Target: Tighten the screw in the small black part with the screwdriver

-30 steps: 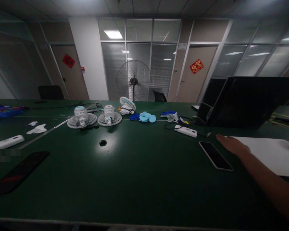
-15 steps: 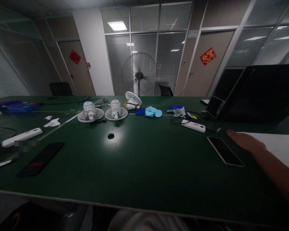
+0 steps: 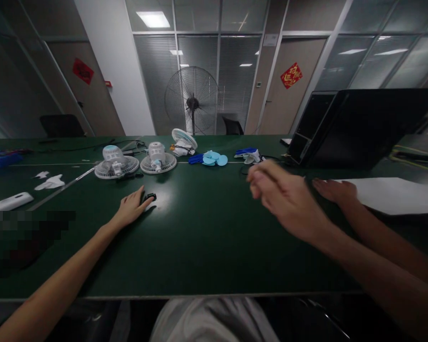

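A small black object (image 3: pixel 150 196) lies on the green table (image 3: pixel 199 237), left of the middle. My left hand (image 3: pixel 131 207) rests beside it, thumb and fingers apart, the fingertips at its near left side; whether they touch it I cannot tell. My right hand (image 3: pixel 287 202) is raised over the right half of the table, slightly blurred, with its fingers curled together. Anything inside those fingers is hidden from view. Light blue fan blades (image 3: pixel 214 158) and a blue-and-white glove (image 3: pixel 248 155) lie farther back.
Another person's hand (image 3: pixel 333 190) lies by a white sheet (image 3: pixel 395 192) at the right. Small white fans (image 3: pixel 117 166) stand at the back left, near crumpled white scraps (image 3: pixel 51 182). A large black case (image 3: pixel 360 130) occupies the back right. A white bar (image 3: pixel 10 203) lies far left.
Both my hands have come into view, the left at the small black object, the right over the table's right side. The phone and white power strip there no longer show. The view has shifted.
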`<act>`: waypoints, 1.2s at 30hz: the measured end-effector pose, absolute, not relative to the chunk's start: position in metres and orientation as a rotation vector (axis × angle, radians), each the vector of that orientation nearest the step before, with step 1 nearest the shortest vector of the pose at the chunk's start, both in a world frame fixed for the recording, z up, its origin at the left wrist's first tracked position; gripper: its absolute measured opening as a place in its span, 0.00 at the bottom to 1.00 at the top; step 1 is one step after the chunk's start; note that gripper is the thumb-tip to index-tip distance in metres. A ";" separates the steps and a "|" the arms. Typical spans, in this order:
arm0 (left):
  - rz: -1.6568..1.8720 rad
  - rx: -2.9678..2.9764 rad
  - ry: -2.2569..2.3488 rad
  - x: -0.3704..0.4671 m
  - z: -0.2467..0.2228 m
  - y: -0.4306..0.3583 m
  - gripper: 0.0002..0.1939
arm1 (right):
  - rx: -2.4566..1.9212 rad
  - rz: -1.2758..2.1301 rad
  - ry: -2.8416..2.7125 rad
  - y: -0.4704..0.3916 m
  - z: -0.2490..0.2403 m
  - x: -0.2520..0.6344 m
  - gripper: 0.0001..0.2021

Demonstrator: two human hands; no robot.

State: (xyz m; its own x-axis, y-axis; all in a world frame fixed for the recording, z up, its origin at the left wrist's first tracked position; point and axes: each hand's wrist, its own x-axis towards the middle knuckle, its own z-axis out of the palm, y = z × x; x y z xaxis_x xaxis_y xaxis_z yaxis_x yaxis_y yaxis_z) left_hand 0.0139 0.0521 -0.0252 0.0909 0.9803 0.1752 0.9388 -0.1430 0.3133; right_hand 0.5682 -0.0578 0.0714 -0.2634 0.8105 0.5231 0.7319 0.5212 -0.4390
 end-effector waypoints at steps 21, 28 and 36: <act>0.591 2.574 0.801 0.209 -0.005 -0.003 0.11 | -1.255 0.285 -2.316 -0.021 0.007 0.487 0.15; 0.630 2.512 0.820 0.205 -0.008 -0.008 0.10 | -1.096 0.340 -2.391 -0.034 -0.003 0.486 0.10; 0.627 2.496 0.868 0.196 -0.008 -0.006 0.11 | -1.074 0.413 -2.392 -0.036 0.002 0.496 0.09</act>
